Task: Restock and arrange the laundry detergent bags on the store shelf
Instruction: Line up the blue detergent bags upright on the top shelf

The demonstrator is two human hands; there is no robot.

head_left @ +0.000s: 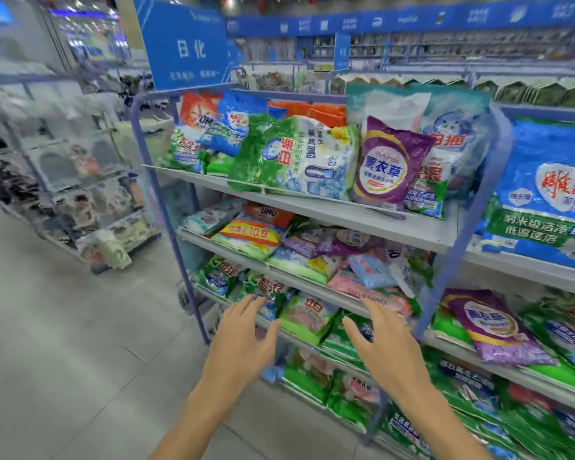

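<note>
A blue-framed rack (326, 210) with several shelves stands in front of me, stacked with detergent bags. On its top shelf a large green and white bag (292, 154) lies on its side beside an upright purple bag (387, 166). Lower shelves hold mixed green, pink, blue and purple bags, among them a green and pink bag (307, 315) on the third shelf. My left hand (243, 336) and my right hand (384, 340) are both stretched out toward that third shelf, fingers spread, holding nothing. The fingertips are close to the bags; contact is unclear.
To the right, longer store shelves carry a big blue detergent bag (545, 194) and a purple one (492, 327). A grey tiled floor (63, 343) opens to the left. Another rack with pale goods (90, 194) stands further left. A blue sign (186, 51) hangs above.
</note>
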